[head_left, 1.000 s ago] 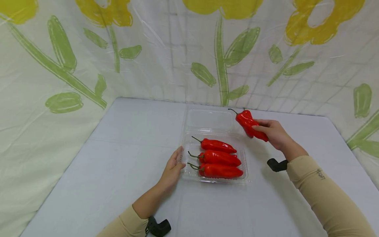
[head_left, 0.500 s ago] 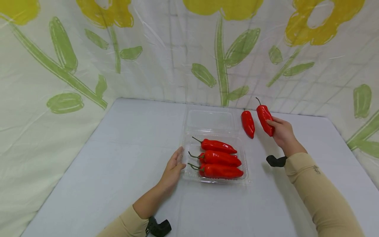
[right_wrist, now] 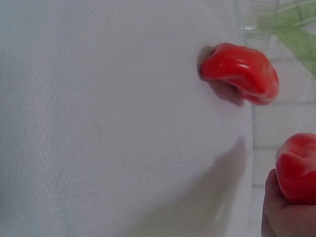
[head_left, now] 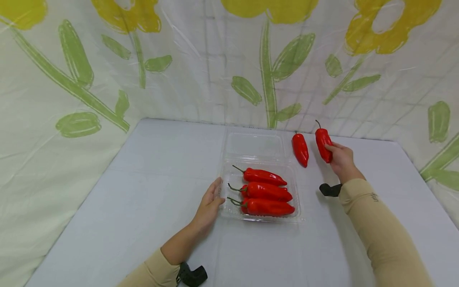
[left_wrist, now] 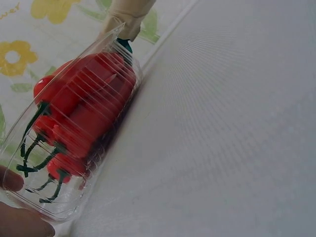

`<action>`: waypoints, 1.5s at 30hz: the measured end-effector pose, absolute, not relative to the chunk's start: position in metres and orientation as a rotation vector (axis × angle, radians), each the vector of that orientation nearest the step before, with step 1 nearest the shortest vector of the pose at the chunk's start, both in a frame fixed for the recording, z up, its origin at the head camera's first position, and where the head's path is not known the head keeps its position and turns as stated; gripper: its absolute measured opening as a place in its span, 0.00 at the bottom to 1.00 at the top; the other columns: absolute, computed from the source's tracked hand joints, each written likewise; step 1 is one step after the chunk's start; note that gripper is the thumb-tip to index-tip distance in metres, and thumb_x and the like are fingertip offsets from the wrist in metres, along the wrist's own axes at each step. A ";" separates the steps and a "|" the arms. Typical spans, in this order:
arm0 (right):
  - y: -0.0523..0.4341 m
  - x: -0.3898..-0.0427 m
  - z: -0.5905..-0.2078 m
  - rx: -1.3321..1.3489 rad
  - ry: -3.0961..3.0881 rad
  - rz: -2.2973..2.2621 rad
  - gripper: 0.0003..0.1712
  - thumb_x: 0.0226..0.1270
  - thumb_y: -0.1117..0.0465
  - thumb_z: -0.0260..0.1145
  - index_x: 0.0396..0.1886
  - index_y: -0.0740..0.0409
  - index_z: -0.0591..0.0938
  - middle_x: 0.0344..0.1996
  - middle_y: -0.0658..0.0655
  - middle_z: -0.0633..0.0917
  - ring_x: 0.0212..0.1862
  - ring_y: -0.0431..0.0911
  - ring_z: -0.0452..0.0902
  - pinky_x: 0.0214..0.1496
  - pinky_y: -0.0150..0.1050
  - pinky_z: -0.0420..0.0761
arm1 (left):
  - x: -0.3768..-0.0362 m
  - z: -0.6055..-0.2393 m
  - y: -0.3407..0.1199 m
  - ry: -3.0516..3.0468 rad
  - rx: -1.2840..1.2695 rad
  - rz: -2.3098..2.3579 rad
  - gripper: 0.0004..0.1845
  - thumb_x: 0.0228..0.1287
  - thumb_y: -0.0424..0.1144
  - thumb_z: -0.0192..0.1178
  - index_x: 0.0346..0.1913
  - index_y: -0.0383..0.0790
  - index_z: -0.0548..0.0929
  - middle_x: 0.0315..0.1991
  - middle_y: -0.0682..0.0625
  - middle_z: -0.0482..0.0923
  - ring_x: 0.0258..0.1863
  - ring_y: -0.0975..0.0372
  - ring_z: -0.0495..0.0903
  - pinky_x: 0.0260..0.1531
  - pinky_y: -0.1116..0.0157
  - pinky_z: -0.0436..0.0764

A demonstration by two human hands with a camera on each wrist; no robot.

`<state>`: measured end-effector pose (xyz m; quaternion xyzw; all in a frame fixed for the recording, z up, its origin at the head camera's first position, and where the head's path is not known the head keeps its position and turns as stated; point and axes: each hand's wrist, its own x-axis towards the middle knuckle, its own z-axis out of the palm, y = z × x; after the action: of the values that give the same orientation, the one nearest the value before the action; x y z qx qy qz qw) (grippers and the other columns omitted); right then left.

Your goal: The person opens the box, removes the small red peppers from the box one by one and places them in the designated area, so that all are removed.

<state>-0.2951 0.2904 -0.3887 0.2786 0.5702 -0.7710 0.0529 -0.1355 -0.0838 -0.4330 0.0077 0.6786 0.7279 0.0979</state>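
Note:
My right hand [head_left: 342,160] grips a long red pepper [head_left: 322,142] by its lower part, stem pointing to the back wall. To its left, apart from it, another red pepper [head_left: 300,150] lies on the table. In the right wrist view the held pepper [right_wrist: 298,167] is at the lower right, the lying pepper [right_wrist: 244,71] above it. My left hand [head_left: 208,205] holds the left edge of a clear plastic clamshell container [head_left: 300,187], thumb at the rim. Several red peppers [head_left: 269,191] lie in its base, stems leftward. The left wrist view shows them stacked through the wall.
The container's clear lid [head_left: 255,144] is folded back flat towards the rear edge. A white table [head_left: 161,159] carries everything. Behind it hangs a pale curtain [head_left: 201,79] with printed yellow flowers.
My right hand has carried its pepper rightward, away from over the lying pepper, and turned it more upright in view. Lately it has shifted slightly further right. My left hand and the container stay put.

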 end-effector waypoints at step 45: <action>0.284 -0.312 -0.414 1.007 2.083 -1.964 0.33 0.69 0.59 0.51 0.72 0.43 0.55 0.75 0.48 0.49 0.74 0.46 0.45 0.72 0.38 0.59 | -0.136 -0.432 -0.084 2.057 0.015 2.118 0.34 0.60 0.22 0.39 0.71 0.30 0.47 0.74 0.39 0.42 0.74 0.50 0.39 0.72 0.51 0.42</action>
<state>-0.3125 0.2839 -0.4142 0.3313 0.6853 -0.6464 0.0535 -0.1360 -0.0841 -0.4321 0.0051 0.6937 0.7141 0.0943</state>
